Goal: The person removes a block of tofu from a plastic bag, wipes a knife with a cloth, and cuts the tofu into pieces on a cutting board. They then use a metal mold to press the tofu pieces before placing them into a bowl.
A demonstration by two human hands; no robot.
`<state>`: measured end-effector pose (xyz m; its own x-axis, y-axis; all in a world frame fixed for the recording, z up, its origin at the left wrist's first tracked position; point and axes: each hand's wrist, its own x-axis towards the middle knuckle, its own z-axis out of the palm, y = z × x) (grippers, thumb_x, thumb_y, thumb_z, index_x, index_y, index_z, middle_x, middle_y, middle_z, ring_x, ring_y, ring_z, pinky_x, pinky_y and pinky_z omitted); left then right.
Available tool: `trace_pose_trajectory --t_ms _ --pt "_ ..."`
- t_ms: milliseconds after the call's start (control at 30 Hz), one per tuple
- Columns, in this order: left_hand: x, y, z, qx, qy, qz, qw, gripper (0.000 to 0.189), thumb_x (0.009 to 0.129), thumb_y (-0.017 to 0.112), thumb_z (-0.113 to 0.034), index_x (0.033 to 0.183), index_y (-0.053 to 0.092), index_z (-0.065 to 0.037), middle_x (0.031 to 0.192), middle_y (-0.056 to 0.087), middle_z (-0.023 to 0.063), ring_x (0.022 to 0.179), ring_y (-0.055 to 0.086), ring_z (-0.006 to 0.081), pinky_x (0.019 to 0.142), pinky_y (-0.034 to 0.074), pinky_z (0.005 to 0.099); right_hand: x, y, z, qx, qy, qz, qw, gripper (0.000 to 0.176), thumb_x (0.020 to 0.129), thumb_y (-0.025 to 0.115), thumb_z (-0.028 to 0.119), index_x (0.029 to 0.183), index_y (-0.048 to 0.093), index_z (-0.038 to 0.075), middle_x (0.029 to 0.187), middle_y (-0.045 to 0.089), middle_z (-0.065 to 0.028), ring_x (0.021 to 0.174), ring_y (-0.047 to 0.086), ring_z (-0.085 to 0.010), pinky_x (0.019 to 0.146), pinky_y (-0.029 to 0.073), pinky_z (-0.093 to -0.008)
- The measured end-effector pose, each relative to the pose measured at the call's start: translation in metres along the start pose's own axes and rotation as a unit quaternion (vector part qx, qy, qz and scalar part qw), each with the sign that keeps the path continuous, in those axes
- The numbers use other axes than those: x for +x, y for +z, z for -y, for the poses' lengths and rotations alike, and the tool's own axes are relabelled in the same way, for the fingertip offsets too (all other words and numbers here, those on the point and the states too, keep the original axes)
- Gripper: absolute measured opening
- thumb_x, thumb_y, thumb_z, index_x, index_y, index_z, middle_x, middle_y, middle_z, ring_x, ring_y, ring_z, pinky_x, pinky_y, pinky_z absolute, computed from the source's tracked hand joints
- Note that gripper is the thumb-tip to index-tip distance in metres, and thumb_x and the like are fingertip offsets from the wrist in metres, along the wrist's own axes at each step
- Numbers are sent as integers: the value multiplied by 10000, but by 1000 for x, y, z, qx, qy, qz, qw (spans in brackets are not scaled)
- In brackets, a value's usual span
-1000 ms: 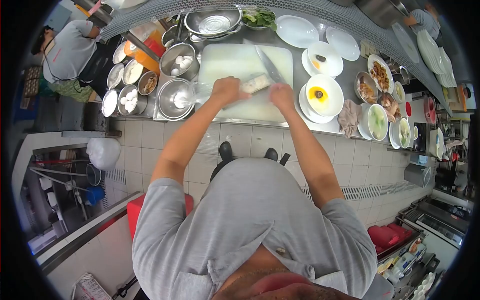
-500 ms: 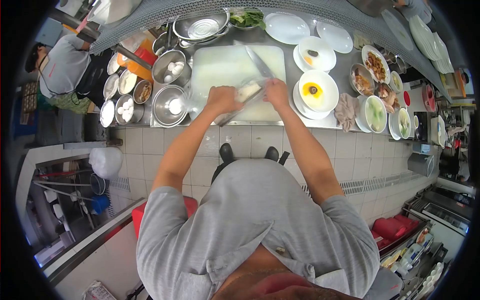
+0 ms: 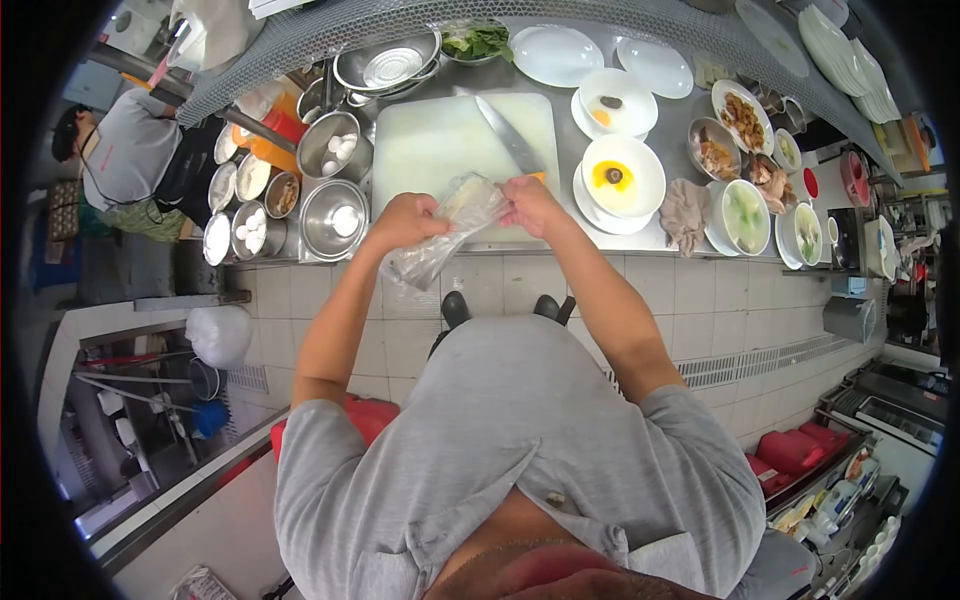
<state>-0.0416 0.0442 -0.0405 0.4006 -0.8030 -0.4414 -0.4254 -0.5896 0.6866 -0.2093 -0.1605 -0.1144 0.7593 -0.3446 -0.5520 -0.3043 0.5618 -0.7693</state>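
Note:
A crinkled clear plastic bag (image 3: 445, 232) is stretched between my two hands, at the front edge of the white cutting board (image 3: 420, 140). My left hand (image 3: 408, 220) is closed on the bag's left side. At the upper right end, the fingers of my right hand (image 3: 532, 207) pinch the plastic. Part of the bag hangs past the counter edge, and I cannot make out what is inside. A large knife (image 3: 510, 135) lies on the board beyond my right hand, its orange handle partly hidden by that hand.
Left of the board stand metal bowls with white eggs (image 3: 342, 147). To the right are white bowls, one with yellow liquid (image 3: 613, 178), and a crumpled cloth (image 3: 686, 215). A leafy green bowl (image 3: 477, 42) and white plates (image 3: 557, 55) line the back. Another person (image 3: 140, 140) stands far left.
Both hands have come nearer my body and shifted left, moving apart a little. The pale item seen between them is no longer visible; the bag now spreads out clear and crumpled.

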Motion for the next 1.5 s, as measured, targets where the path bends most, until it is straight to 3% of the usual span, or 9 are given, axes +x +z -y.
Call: trace_pose_trajectory --t_ms 167,367,567,667,733,967,1100,1200,1500 --pt "-3 8 7 -156 -32 49 986 335 764 848 -254 916 703 7 777 665 13 665 557 93 606 437 264 -26 7 9 -129 1 -28 991 194 1014 607 137 915 614 -29 815 677 -132 665 687 -239 539 555 -333" --pt "-14 3 -5 -199 -28 55 978 322 762 848 -215 947 699 3 789 666 8 682 566 82 624 445 245 -24 -1 23 -52 72 67 994 216 1008 627 193 953 632 -16 840 682 -119 723 712 -224 573 570 -339" --pt "-22 -2 -16 -147 -23 47 988 337 737 867 -225 930 703 -2 786 664 13 689 579 93 627 469 263 -33 10 18 48 -58 -1 997 239 1002 668 271 988 652 33 901 690 -94 768 704 -201 612 582 -367" --pt "-12 9 -5 -101 50 14 993 339 722 875 -262 884 719 -8 754 662 12 668 563 91 600 465 290 -30 20 27 190 -14 53 980 211 1002 676 279 926 670 82 845 689 -45 757 698 -174 630 590 -366" --pt "-5 9 -2 -112 66 18 991 324 723 874 -239 879 717 -3 739 657 5 660 562 88 594 467 288 -1 5 9 72 -71 70 992 194 995 689 268 892 682 104 818 691 -11 740 690 -152 644 599 -375" --pt "-13 -5 -15 -167 15 17 986 298 758 858 -142 958 712 24 793 686 22 665 583 86 595 458 250 -5 14 21 58 0 -9 998 175 993 666 195 869 649 73 830 699 -53 708 682 -170 609 588 -336" --pt "-17 -13 -21 -166 23 30 985 299 766 849 -138 983 719 21 812 703 37 664 598 93 591 464 251 -13 4 16 60 -100 -39 992 112 974 632 129 901 606 49 812 650 -69 689 672 -208 601 586 -355" --pt "-6 -13 -7 -197 46 26 979 322 779 848 -192 984 723 23 796 700 36 675 601 100 609 467 262 -38 12 16 191 -103 -98 971 102 967 608 101 902 578 28 837 634 -97 714 686 -235 608 591 -373" --pt "32 -55 20 -175 2 -108 979 320 781 838 -322 808 719 -26 690 627 -3 633 540 98 589 416 270 -75 -13 -36 -73 -112 64 989 192 902 629 -47 775 500 17 914 649 -150 856 767 -290 693 660 -367"
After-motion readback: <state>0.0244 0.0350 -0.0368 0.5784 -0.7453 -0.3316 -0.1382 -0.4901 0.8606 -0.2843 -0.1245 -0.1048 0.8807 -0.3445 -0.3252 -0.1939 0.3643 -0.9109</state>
